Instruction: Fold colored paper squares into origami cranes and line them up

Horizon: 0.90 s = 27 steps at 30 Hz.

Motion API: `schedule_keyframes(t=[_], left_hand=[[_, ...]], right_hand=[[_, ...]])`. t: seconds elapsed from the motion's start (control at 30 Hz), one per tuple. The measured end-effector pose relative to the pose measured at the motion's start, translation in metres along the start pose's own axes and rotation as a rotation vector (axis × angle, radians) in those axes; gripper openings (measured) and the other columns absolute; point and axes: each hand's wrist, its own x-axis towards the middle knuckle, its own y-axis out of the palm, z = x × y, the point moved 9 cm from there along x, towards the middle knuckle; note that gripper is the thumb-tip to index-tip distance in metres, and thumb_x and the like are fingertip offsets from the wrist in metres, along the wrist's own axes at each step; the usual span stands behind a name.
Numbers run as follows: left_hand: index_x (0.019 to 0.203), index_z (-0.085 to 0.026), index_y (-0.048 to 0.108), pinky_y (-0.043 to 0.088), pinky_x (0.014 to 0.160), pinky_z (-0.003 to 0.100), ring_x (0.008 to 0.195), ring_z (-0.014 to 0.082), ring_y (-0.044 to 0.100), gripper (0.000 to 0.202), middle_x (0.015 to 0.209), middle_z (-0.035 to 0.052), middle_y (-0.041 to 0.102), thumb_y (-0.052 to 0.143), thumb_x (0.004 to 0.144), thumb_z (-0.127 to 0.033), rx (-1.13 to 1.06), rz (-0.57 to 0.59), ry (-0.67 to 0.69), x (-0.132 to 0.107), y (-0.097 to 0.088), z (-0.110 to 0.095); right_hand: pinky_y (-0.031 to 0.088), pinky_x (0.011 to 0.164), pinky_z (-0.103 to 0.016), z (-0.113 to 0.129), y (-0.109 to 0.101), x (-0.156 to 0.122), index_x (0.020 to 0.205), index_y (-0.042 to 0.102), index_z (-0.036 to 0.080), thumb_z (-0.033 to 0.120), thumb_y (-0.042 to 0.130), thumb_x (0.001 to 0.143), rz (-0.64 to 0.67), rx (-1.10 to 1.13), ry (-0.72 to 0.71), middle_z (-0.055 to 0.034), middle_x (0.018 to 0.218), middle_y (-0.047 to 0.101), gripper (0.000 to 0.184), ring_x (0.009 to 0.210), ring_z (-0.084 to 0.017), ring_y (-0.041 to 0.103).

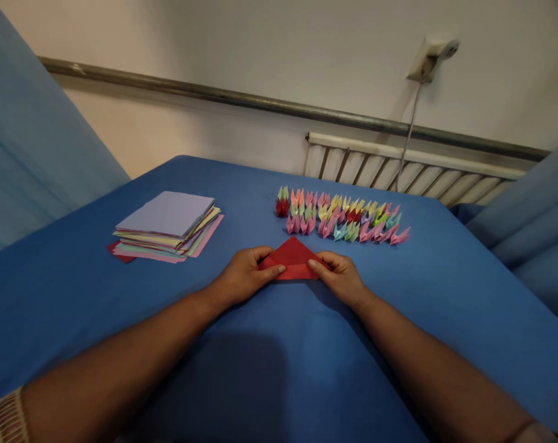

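Note:
A red sheet of origami paper (293,253), partly folded with a pointed top and a straight band along its lower edge, is held between my two hands. My left hand (247,271) pinches its left end, thumb on the front. At the right end, my right hand (339,274) grips it the same way, thumb on the band. The fingers behind the paper are partly hidden. Just beyond it stand rows of small folded paper cranes (338,215) in pink, yellow, green, red and blue.
To the left lies a stack of coloured square paper (165,215), lavender on top. Everything rests on a blue-covered table (242,369). Behind are a wall rail (214,92), a radiator (389,157) and a cable (410,135). Blue curtains (39,123) hang at both sides.

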Motion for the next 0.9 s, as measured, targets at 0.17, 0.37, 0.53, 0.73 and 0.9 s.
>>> schedule_keyframes(t=[0.17, 0.37, 0.53, 0.73, 0.9], left_hand=[[0.093, -0.017, 0.067, 0.048, 0.065, 0.026, 0.071, 0.0155, 0.061, 0.028, 0.082, 0.0006, 0.068, 0.065, 0.076, -0.040, -0.014, -0.099, -0.006, 0.008, -0.011, 0.009], [0.107, -0.017, 0.065, 0.052, 0.073, 0.030, 0.080, 0.0188, 0.066, 0.036, 0.090, 0.0041, 0.071, 0.066, 0.076, -0.035, 0.151, -0.162, -0.028, 0.019, -0.021, 0.022], [0.116, -0.019, 0.063, 0.053, 0.080, 0.033, 0.085, 0.0199, 0.067, 0.039, 0.094, 0.0044, 0.072, 0.063, 0.081, -0.034, 0.289, -0.145, 0.012, 0.025, -0.025, 0.025], [0.126, -0.016, 0.057, 0.047, 0.097, 0.039, 0.111, 0.0256, 0.062, 0.044, 0.121, 0.0115, 0.066, 0.056, 0.086, -0.033, 0.574, -0.200, 0.145, 0.014, -0.026, -0.002], [0.134, -0.017, 0.048, 0.040, 0.107, 0.042, 0.124, 0.0257, 0.053, 0.049, 0.135, 0.0126, 0.058, 0.049, 0.092, -0.041, 0.645, 0.070, 0.363, -0.023, 0.031, -0.034]], right_hand=[[0.037, 0.050, -0.023, -0.024, -0.007, 0.004, 0.071, 0.059, 0.019, 0.045, 0.059, 0.082, -0.093, 0.001, 0.115, 0.0048, 0.055, 0.050, 0.029, 0.050, -0.011, 0.044], [0.047, 0.090, -0.040, 0.002, -0.010, 0.000, 0.117, 0.060, 0.015, 0.026, 0.056, 0.085, -0.132, -0.555, -0.099, -0.0127, 0.113, 0.066, 0.033, 0.101, -0.024, 0.061], [0.039, 0.101, -0.043, 0.034, 0.030, -0.015, 0.129, 0.058, 0.022, 0.031, 0.045, 0.097, 0.168, -0.824, -0.321, -0.0101, 0.136, 0.055, 0.036, 0.121, -0.025, 0.049], [0.034, 0.104, -0.046, 0.021, 0.049, -0.021, 0.140, 0.048, 0.025, 0.049, 0.041, 0.098, 0.359, -0.895, -0.248, -0.0097, 0.144, 0.048, 0.049, 0.128, -0.027, 0.044], [0.034, 0.104, -0.045, 0.018, 0.048, -0.021, 0.142, 0.046, 0.025, 0.047, 0.043, 0.098, 0.340, -0.898, -0.232, -0.0102, 0.145, 0.047, 0.049, 0.129, -0.027, 0.042]])
